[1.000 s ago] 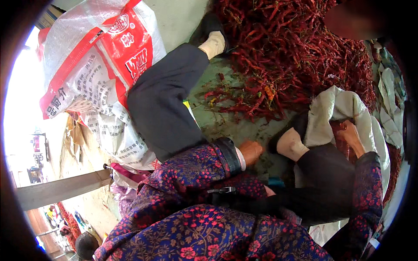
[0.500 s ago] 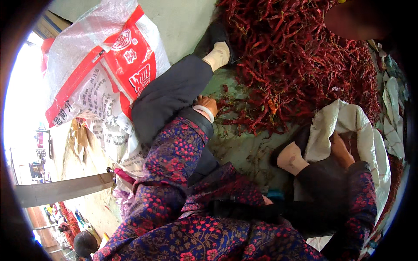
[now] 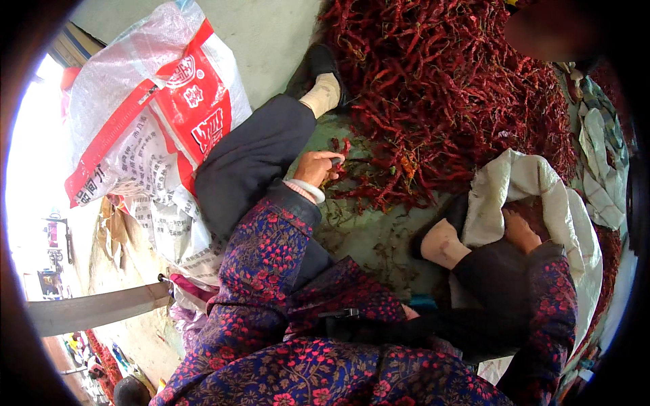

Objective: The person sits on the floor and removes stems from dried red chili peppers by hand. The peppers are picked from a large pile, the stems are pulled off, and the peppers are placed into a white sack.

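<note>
My left hand point(image 3: 319, 168), with a white bangle at its wrist, is closed at the lower-left fringe of a heap of dried red chillies point(image 3: 440, 88), beside my outstretched trousered leg point(image 3: 244, 155). Its fingertips pinch something small and dark that I cannot make out, with red pods just above. My right hand point(image 3: 521, 233) is down inside a pale woven sack point(image 3: 583, 271) beside my other foot point(image 3: 440, 242); its fingertips are hidden or too dim to read. Loose pods and scraps lie on the greenish ground point(image 3: 369, 237) between my legs.
A white and red printed sack point(image 3: 125, 115) lies at my left, above a long grey bar point(image 3: 95, 308) jutting in from the edge. Crumpled pale sheeting point(image 3: 599, 162) borders the heap at the right. A blurred reddish patch covers the upper-right corner.
My left hand has moved up and left from between my legs to the heap's fringe, then slightly up the frame. My right hand stays in the sack, sitting a little lower and further left.
</note>
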### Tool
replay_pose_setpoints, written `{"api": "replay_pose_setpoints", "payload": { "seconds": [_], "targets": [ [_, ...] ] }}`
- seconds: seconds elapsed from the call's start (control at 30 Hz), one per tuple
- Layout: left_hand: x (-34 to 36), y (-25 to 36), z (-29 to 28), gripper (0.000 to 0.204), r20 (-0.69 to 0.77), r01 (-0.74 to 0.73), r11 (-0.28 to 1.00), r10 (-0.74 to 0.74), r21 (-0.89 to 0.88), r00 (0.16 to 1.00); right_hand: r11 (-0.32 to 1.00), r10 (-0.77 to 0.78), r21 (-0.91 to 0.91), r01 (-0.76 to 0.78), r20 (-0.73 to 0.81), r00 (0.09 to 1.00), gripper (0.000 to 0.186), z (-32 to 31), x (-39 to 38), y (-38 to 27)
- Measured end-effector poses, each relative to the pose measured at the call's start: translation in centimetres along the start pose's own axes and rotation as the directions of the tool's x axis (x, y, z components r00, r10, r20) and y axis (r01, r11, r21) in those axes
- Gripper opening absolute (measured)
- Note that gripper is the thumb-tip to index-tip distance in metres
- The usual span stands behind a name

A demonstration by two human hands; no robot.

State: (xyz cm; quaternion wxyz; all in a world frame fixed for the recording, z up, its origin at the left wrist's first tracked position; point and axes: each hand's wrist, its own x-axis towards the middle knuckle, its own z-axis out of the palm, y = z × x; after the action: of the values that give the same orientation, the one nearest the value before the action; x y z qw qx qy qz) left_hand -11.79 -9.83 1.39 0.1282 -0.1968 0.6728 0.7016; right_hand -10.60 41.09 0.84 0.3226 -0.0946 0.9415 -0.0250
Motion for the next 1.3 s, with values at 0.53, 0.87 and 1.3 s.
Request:
{"api": "replay_pose_setpoints", "payload": {
  "seconds": [0.53, 0.87, 1.3],
  "targets": [
    [-6.2, -2.6, 6.7, 0.016, 0.435, -0.546, 0.828, 0.448, 0.128, 0.781, 0.079, -0.143, 0.905, 0.419, -0.406, 0.903, 0.032, -3.8, -2.0, -23.5],
    [-8.0, -5.8, 5.5, 0.025, 0.419, -0.398, 0.493, 0.073, 0.774, 0.905, -0.557, 0.114, 0.815, 0.159, -0.115, 0.987, 0.024, 5.0, 2.6, -22.7],
    [0.4, -9.7, 4.4, 0.04, 0.41, -0.397, 0.111, -0.143, 0.911, 0.901, -0.79, 0.129, 0.613, 0.025, 0.126, 0.984, 0.023, 6.3, 3.0, -24.6]
  ]
}}
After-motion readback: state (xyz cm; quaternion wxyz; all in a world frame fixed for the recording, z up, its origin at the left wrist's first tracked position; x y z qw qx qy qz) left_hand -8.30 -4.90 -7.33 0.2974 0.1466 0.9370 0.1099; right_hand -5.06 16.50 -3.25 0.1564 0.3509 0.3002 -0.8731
